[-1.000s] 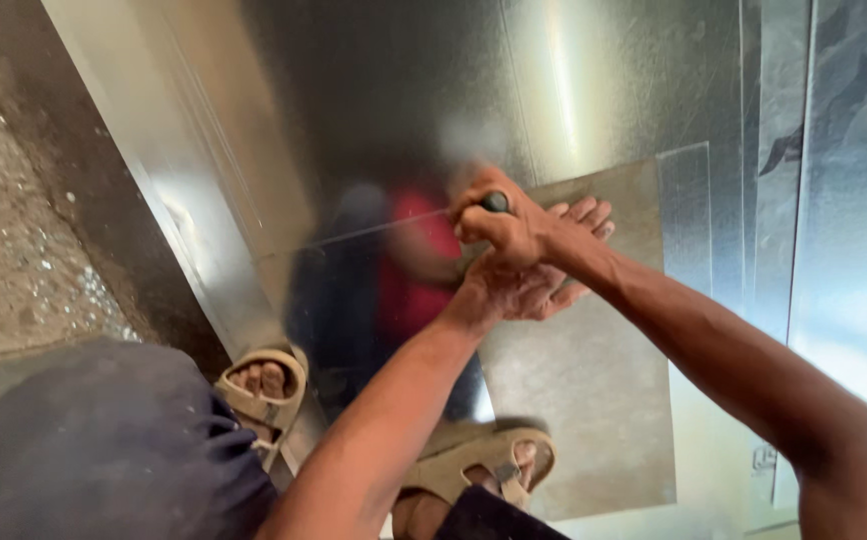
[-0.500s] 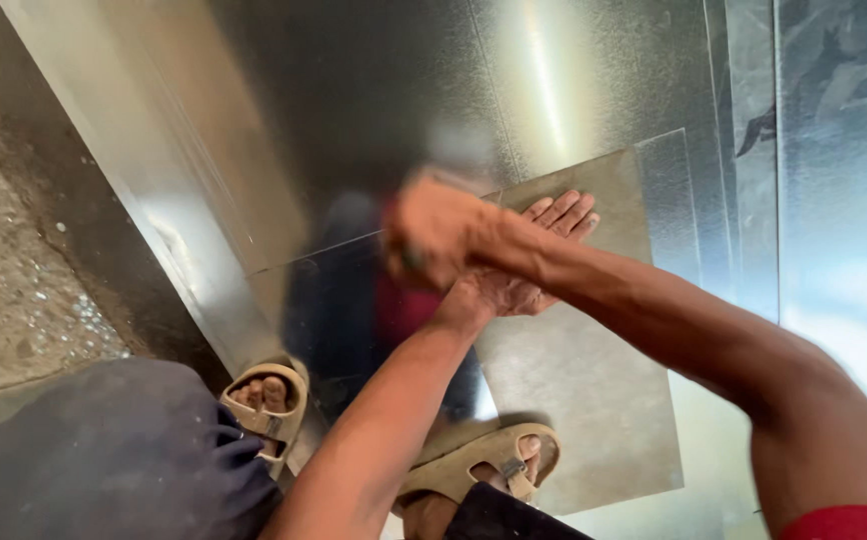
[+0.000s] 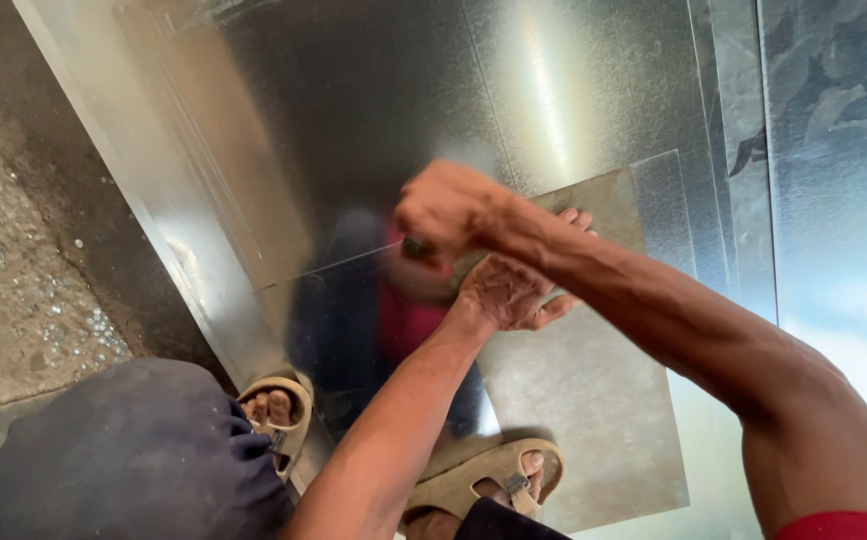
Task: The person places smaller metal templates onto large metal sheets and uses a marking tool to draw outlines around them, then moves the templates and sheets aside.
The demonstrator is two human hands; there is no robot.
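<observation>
My right hand (image 3: pixel 449 212) is fisted around a dark tool (image 3: pixel 416 246); my left hand (image 3: pixel 514 290) presses flat, fingers spread, near the metal sheet's (image 3: pixel 594 400) top edge.

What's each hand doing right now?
Left hand: open, flat on the small metal sheet.
Right hand: closed around a small dark tool, blurred.

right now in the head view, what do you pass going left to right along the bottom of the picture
rough concrete floor → dark blue trouser knee → left sandal → left forearm → right sandal → small dull metal sheet → right upper arm
</observation>
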